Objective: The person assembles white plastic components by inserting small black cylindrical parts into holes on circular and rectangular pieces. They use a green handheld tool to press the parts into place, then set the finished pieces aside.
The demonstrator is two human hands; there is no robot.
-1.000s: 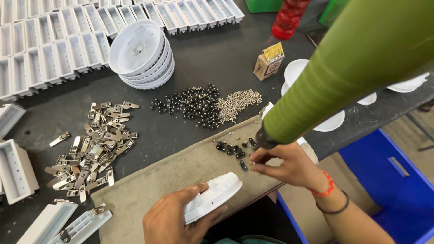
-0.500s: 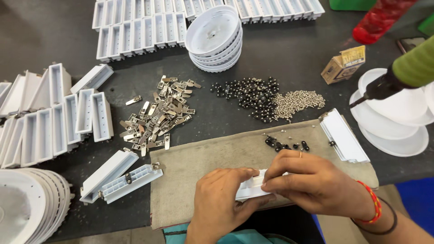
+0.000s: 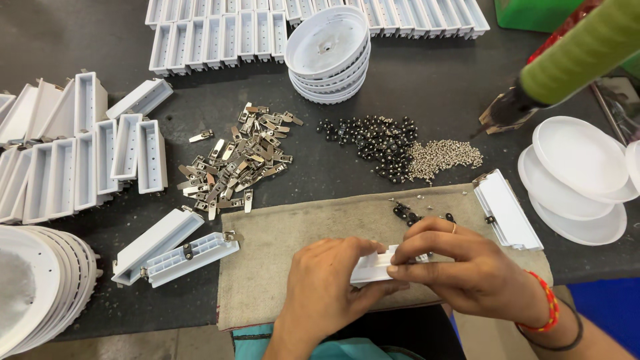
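Both hands hold a small white plastic housing [image 3: 373, 267] over a grey felt mat [image 3: 280, 247]. My left hand [image 3: 330, 283] grips it from the left and below. My right hand [image 3: 460, 267] pinches its right end with thumb and fingers; a ring is on one finger and a red-orange bracelet on the wrist. A few black screws [image 3: 410, 213] lie on the mat just beyond my right hand. A green-handled tool [image 3: 573, 53] hangs in from the upper right, its tip near a small cardboard box [image 3: 497, 117].
On the dark table: a heap of metal clips [image 3: 237, 163], piles of black parts [image 3: 373, 140] and silver screws [image 3: 443, 157], stacked white round covers [image 3: 330, 50], rows of white housings [image 3: 220, 33], more housings at left [image 3: 87, 160], white dishes at right [image 3: 577, 180].
The view has swung left. One second ago my left hand held a white round cover and my right picked at the black screws; now both hands hold a white housing.
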